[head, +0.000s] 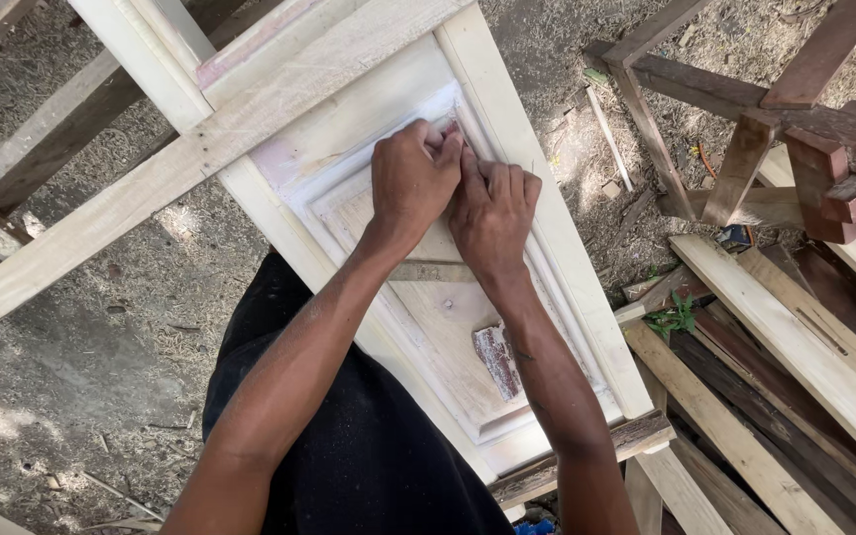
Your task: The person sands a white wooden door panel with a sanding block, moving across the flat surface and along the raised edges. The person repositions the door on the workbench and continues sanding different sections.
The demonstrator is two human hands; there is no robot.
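A pale, whitish wooden door (537, 188) with a raised moulded panel lies slanted across rough timber supports, its surface chalky with filler or primer and bare wood showing in the panel's middle. Both hands press side by side at the moulding's upper corner: the left hand (413, 178) has its fingers curled down on something small that cannot be made out, the right hand (492, 213) lies flat just beside it, touching. A worn sanding block (498, 361) rests on the panel lower down. To the right, stacked planks (795, 347) and a dark wooden frame (824, 149) sit on the sawdust-strewn ground (101, 347)
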